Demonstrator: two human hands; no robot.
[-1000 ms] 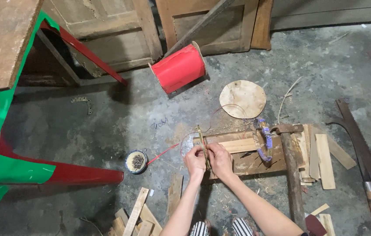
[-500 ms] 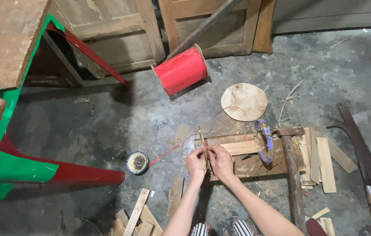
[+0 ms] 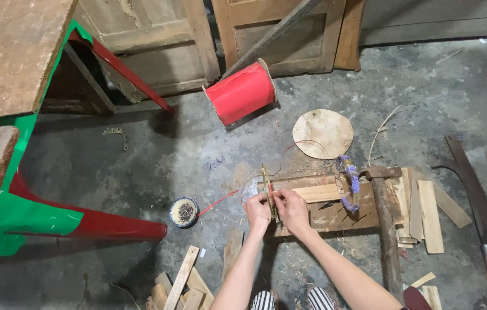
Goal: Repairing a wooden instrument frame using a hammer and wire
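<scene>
Beside one red roll (image 3: 242, 92), two hands (image 3: 276, 209) on one thin stick (image 3: 267, 189)

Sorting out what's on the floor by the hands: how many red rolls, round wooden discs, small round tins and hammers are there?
Red roll: 1
Round wooden disc: 1
Small round tin: 1
Hammer: 1
Total: 4

Floor (image 3: 415, 86) was rough grey concrete, matt and dusty. Roll (image 3: 242, 92) carried glossy red sheeting. Round disc (image 3: 322, 133) and strips (image 3: 430, 208) were pale raw wood, unfinished. Thin slat (image 3: 267, 192) looked like split bamboo. Table top (image 3: 16, 54) was worn brown board, edged in shiny green and red plastic film.
</scene>
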